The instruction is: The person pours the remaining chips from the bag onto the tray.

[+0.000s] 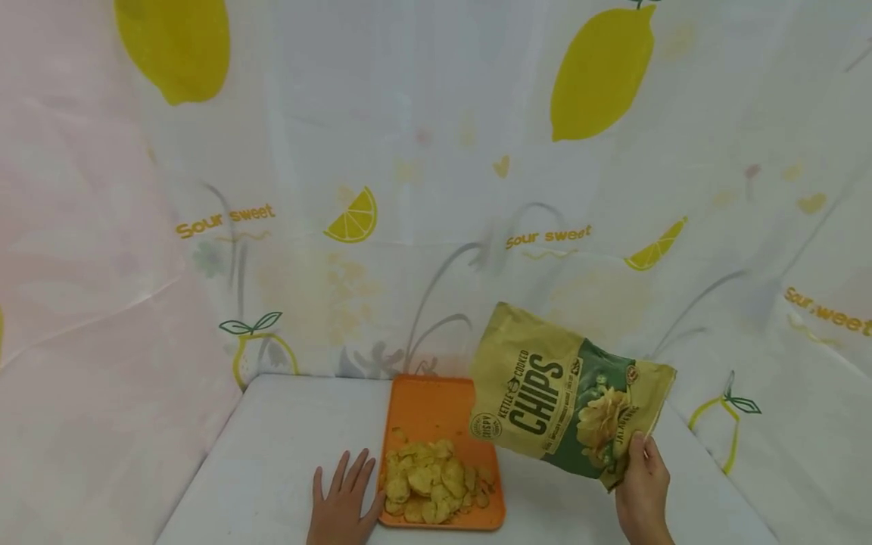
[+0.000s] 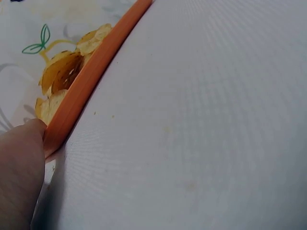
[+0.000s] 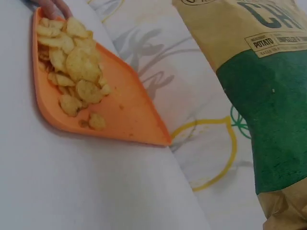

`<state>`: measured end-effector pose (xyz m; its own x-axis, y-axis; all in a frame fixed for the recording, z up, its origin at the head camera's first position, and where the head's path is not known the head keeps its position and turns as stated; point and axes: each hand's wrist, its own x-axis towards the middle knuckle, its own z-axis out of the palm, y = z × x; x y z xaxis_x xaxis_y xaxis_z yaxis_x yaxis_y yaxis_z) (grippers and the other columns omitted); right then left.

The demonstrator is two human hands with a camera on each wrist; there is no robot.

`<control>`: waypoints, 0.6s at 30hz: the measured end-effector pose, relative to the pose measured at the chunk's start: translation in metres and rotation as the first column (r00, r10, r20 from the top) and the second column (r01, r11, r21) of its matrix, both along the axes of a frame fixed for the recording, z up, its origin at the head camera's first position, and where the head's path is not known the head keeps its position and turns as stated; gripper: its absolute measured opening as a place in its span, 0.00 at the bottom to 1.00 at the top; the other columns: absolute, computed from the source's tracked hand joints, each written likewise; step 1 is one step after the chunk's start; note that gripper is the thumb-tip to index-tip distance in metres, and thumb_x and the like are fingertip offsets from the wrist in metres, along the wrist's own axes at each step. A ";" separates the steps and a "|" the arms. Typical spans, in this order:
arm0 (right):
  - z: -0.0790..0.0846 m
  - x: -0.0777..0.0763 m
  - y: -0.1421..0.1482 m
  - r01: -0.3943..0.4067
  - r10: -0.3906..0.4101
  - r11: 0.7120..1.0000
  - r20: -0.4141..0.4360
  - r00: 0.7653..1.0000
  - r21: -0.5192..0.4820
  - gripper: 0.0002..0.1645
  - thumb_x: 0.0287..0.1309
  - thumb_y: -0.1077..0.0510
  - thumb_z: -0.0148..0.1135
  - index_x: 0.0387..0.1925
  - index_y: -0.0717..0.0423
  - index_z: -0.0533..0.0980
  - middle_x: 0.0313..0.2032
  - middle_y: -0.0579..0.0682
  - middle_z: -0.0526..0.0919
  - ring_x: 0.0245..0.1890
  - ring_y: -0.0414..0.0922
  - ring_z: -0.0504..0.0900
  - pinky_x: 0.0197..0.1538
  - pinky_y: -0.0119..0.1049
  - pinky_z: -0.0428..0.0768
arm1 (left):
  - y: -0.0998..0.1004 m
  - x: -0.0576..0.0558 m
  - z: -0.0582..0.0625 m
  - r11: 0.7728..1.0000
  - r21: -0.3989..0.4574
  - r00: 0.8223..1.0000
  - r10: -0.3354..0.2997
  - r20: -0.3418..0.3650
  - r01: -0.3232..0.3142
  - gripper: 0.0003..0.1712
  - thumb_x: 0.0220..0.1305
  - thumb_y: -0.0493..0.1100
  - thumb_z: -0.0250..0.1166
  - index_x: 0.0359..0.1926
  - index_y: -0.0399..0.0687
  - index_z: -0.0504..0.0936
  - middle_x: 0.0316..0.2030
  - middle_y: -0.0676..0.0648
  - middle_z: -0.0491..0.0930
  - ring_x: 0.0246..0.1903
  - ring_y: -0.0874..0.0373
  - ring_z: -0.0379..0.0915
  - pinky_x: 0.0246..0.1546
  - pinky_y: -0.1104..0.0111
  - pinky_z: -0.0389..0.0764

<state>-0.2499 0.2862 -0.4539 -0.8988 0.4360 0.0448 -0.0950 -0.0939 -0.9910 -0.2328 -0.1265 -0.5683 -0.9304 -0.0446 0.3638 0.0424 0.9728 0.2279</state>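
My right hand (image 1: 643,488) pinches the bottom corner of a tan and green chip bag (image 1: 527,386), which hangs tilted in the air right of the tray. Its lettering reads "Kettle Cooked Chips". In the head view my left hand (image 1: 344,499) lies with fingers spread on the table, the thumb at the left edge of an orange tray (image 1: 436,401). The left wrist view has that thumb (image 2: 21,167) against the tray's corner. A heap of potato chips (image 3: 81,62) fills the near part of the tray, with small crumbs scattered beyond it.
The white table (image 1: 286,424) carries the tray near its middle. A white curtain (image 1: 422,189) printed with lemons and "Sour sweet" hangs behind the table and along both sides. A few crumbs (image 2: 113,116) dot the table beside the tray.
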 end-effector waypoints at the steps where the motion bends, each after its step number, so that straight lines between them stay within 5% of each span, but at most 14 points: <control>1: 0.001 0.000 -0.001 0.009 -0.009 0.999 0.003 1.000 0.045 0.33 0.57 0.33 0.38 0.60 0.41 0.63 0.48 0.33 0.74 0.39 0.22 0.74 0.35 0.19 0.78 | 0.000 0.000 0.000 1.000 0.001 1.000 0.001 0.002 -0.001 0.34 0.54 0.68 0.53 0.60 0.63 0.68 0.63 0.57 0.65 0.66 0.50 0.55 0.64 0.41 0.42; 3: 0.005 0.000 -0.003 0.053 -0.058 0.990 0.033 0.998 0.129 0.31 0.58 0.33 0.39 0.53 0.48 0.67 0.36 0.32 0.74 0.32 0.24 0.74 0.30 0.22 0.77 | 0.000 0.000 0.000 1.000 -0.001 1.000 0.001 0.015 -0.001 0.34 0.54 0.68 0.52 0.60 0.63 0.68 0.63 0.57 0.65 0.66 0.50 0.55 0.64 0.41 0.42; 5: 0.010 0.001 -0.005 0.056 -0.072 0.983 0.090 0.993 0.175 0.33 0.57 0.32 0.37 0.53 0.47 0.67 0.34 0.32 0.72 0.31 0.24 0.72 0.30 0.21 0.76 | 0.000 0.000 0.001 1.000 -0.004 1.000 0.003 0.026 -0.003 0.34 0.54 0.68 0.52 0.60 0.63 0.68 0.63 0.57 0.65 0.66 0.50 0.55 0.64 0.42 0.41; 10: 0.015 0.001 -0.011 0.039 -0.043 0.997 0.071 0.997 0.064 0.35 0.56 0.32 0.37 0.60 0.44 0.62 0.41 0.29 0.71 0.37 0.21 0.73 0.35 0.17 0.77 | 0.000 0.000 0.003 1.000 -0.009 0.999 0.014 0.031 -0.013 0.34 0.54 0.68 0.52 0.60 0.63 0.68 0.63 0.57 0.65 0.66 0.51 0.55 0.65 0.41 0.41; 15: 0.012 0.002 -0.012 0.045 -0.055 0.991 0.080 0.995 0.123 0.32 0.58 0.34 0.39 0.54 0.49 0.66 0.35 0.32 0.74 0.32 0.24 0.75 0.32 0.20 0.77 | 0.001 0.000 0.002 1.000 -0.020 0.999 0.018 0.028 -0.018 0.34 0.53 0.68 0.52 0.59 0.62 0.69 0.63 0.56 0.66 0.65 0.50 0.56 0.64 0.41 0.42; 18: 0.013 0.002 -0.013 0.020 -0.021 1.000 0.046 0.999 0.021 0.35 0.57 0.34 0.38 0.61 0.46 0.62 0.43 0.31 0.71 0.38 0.21 0.74 0.36 0.17 0.78 | 0.002 0.001 0.001 0.999 -0.031 1.000 0.017 0.012 -0.017 0.34 0.52 0.69 0.53 0.59 0.62 0.69 0.62 0.56 0.66 0.65 0.50 0.57 0.64 0.41 0.43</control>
<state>-0.2478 0.2735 -0.4414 -0.8909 0.4540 0.0126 -0.0508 -0.0719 -0.9961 -0.2322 -0.1249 -0.5676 -0.9340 -0.0495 0.3539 0.0231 0.9800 0.1979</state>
